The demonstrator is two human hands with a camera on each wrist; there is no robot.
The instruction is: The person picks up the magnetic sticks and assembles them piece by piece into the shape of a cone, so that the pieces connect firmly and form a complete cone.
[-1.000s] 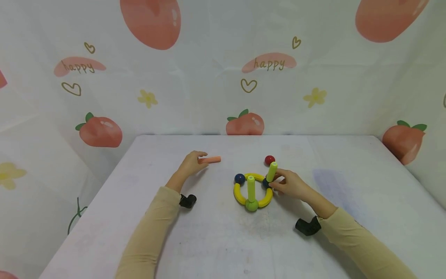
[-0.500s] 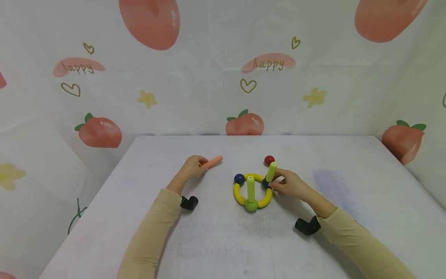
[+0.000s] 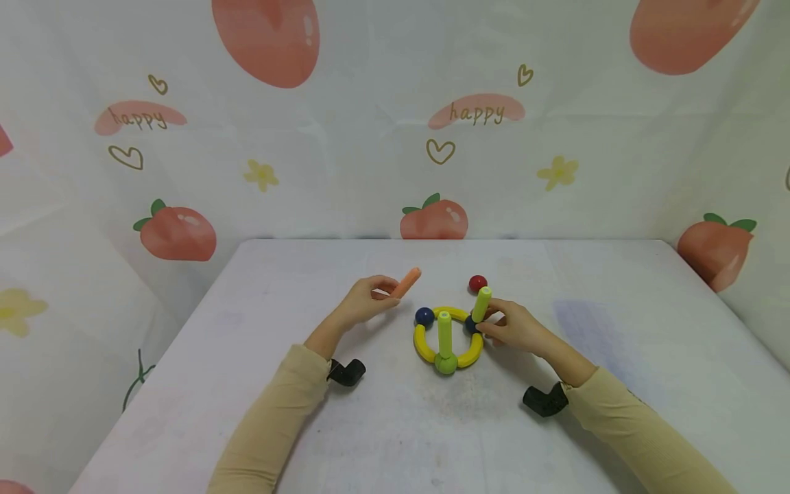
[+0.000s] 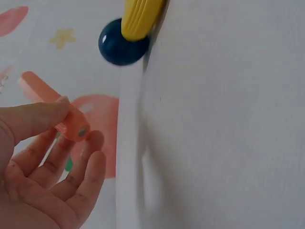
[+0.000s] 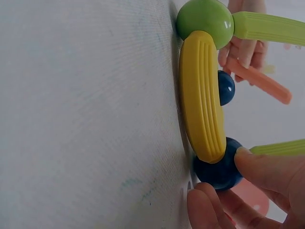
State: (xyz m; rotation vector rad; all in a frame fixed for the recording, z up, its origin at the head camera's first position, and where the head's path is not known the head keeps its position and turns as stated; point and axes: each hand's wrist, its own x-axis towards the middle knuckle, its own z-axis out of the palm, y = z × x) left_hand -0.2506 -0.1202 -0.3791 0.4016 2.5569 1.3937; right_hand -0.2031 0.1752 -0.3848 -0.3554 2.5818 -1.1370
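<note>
An orange rod (image 3: 407,282) is pinched between the thumb and fingers of my left hand (image 3: 368,300), tilted and lifted off the table; a small grey spot shows on its end in the left wrist view. My right hand (image 3: 515,327) grips a dark blue ball (image 5: 220,164) at the right of a ring built from curved yellow pieces (image 5: 202,95) and balls. From that ball rises a light green rod (image 3: 482,304). Another green rod (image 3: 445,335) stands upright on the green ball (image 3: 446,363) at the ring's front. A second blue ball (image 3: 424,316) sits at the ring's back left.
Behind the ring lies a loose red ball (image 3: 478,283). The white table (image 3: 382,425) ends at a printed cloth backdrop (image 3: 345,137). Black wrist-worn pieces (image 3: 348,372) hang near both sleeves.
My left hand has picked up the orange rod from the table, tilted it upward and moved right toward the ring. The right hand and the ring have stayed in place.
</note>
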